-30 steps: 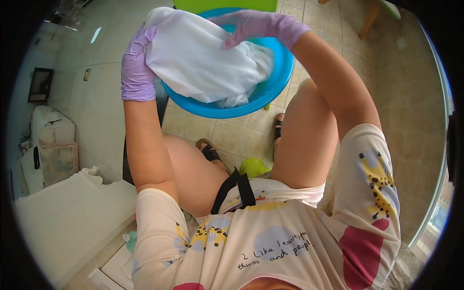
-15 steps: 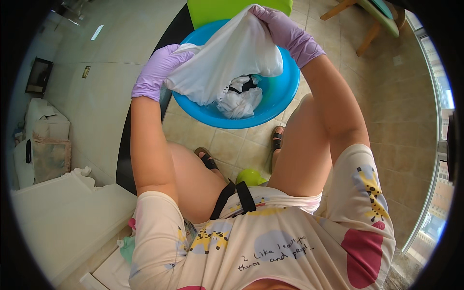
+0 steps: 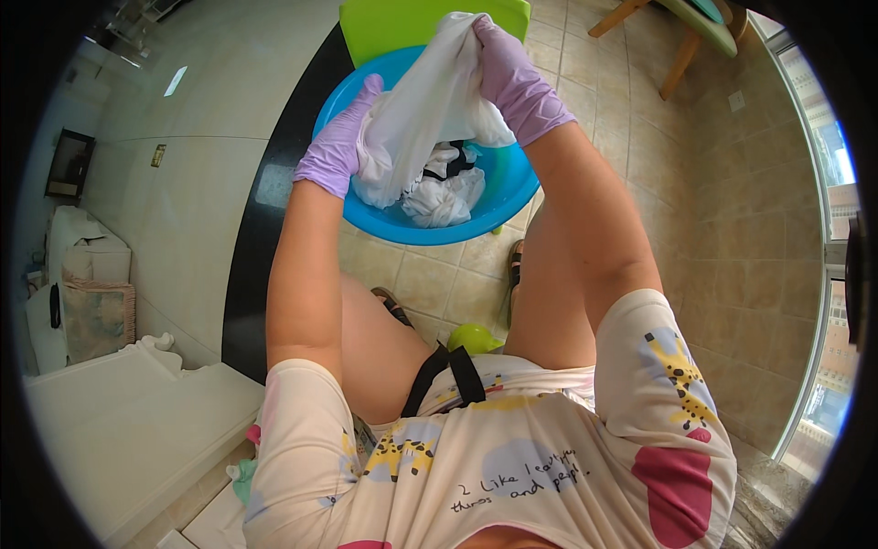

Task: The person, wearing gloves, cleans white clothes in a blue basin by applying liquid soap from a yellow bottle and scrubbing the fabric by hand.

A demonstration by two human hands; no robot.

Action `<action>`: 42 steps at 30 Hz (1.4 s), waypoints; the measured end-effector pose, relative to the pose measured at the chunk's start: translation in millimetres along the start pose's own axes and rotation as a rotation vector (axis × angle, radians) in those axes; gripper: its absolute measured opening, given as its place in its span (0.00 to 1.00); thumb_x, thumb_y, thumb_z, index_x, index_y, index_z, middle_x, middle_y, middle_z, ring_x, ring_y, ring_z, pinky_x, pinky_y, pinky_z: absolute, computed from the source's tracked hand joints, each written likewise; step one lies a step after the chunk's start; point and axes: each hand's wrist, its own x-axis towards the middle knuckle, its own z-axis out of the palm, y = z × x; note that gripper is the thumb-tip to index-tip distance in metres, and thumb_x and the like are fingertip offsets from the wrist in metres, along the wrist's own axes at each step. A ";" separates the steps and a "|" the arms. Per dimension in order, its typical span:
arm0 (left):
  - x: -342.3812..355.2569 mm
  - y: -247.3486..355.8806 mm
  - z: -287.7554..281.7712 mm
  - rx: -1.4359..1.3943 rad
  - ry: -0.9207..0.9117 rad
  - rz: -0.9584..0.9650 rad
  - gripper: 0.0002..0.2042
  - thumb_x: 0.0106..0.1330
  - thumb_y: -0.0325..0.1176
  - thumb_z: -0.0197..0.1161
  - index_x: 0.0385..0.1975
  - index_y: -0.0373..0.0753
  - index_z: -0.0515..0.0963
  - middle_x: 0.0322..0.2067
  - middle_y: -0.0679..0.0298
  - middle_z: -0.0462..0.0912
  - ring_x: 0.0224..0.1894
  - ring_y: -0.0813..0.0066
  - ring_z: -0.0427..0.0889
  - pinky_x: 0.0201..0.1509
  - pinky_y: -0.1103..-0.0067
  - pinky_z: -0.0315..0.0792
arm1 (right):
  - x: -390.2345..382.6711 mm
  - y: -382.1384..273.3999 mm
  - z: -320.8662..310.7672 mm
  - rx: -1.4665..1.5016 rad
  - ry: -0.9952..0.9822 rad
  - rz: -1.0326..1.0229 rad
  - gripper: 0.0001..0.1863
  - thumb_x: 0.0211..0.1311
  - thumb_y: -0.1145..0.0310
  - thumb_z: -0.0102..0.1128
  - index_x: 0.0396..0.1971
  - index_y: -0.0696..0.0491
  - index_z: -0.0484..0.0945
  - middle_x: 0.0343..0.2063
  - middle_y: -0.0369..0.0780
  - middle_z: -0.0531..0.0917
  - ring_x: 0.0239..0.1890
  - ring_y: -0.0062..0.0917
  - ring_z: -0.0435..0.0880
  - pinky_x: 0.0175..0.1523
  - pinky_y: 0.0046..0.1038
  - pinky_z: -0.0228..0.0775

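A wet-looking white cloth garment (image 3: pixel 430 101) hangs stretched between my two hands above a round blue basin (image 3: pixel 430 233). My right hand (image 3: pixel 512 78), in a light purple glove, is closed on the garment's upper end at the far side of the basin. Lower down, my left hand (image 3: pixel 340 137), gloved alike, grips the garment's left edge with the thumb pointing up; its other fingers are hidden behind the fabric. Inside the basin lies a crumpled white cloth (image 3: pixel 444 197) with a black piece (image 3: pixel 450 160) beside it.
Behind the basin stands a lime-green panel (image 3: pixel 439 20). A bright green round object (image 3: pixel 471 339) sits on the tiled floor between my feet. A wooden-legged chair (image 3: pixel 686 46) is at the far right, and a white cabinet (image 3: pixel 137 430) at the near left.
My hands have come closer together, the left moving right, and the garment between them has narrowed and bunched. The whole view has shifted slightly.
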 end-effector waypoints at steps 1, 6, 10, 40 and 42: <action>-1.8 -3.4 1.0 0.069 -0.050 -0.022 0.23 0.59 0.47 0.64 0.46 0.35 0.74 0.41 0.63 0.79 0.42 0.76 0.77 0.50 0.79 0.72 | 3.2 2.5 -2.0 0.060 0.028 -0.010 0.20 0.70 0.55 0.42 0.45 0.57 0.72 0.40 0.41 0.80 0.40 0.26 0.79 0.46 0.27 0.73; 4.7 -15.8 2.9 0.065 0.088 0.250 0.20 0.61 0.45 0.62 0.46 0.36 0.75 0.40 0.63 0.79 0.42 0.75 0.78 0.48 0.79 0.73 | -1.8 24.4 11.9 0.021 0.091 -0.005 0.16 0.68 0.58 0.44 0.42 0.56 0.72 0.37 0.40 0.80 0.40 0.29 0.79 0.46 0.29 0.73; 26.3 -16.8 -33.6 -0.342 -0.182 0.278 0.18 0.67 0.48 0.52 0.47 0.43 0.74 0.41 0.61 0.78 0.43 0.72 0.78 0.46 0.78 0.73 | -72.1 95.0 77.1 -1.095 -0.242 -0.555 0.13 0.57 0.60 0.55 0.38 0.52 0.74 0.34 0.44 0.79 0.39 0.36 0.79 0.45 0.34 0.72; 75.9 -49.5 -55.6 -0.513 -0.563 0.168 0.22 0.66 0.52 0.42 0.44 0.40 0.71 0.41 0.58 0.76 0.46 0.65 0.75 0.51 0.73 0.69 | -73.5 95.2 90.2 -1.126 0.019 -0.461 0.18 0.54 0.57 0.52 0.34 0.57 0.79 0.33 0.49 0.81 0.39 0.45 0.79 0.51 0.33 0.69; 67.9 -63.2 27.7 -0.165 0.147 0.046 0.16 0.69 0.41 0.41 0.45 0.39 0.70 0.44 0.59 0.76 0.47 0.68 0.75 0.49 0.76 0.70 | -30.4 78.9 51.1 -0.963 0.265 -0.198 0.18 0.55 0.59 0.49 0.39 0.56 0.77 0.32 0.49 0.81 0.38 0.43 0.80 0.49 0.35 0.71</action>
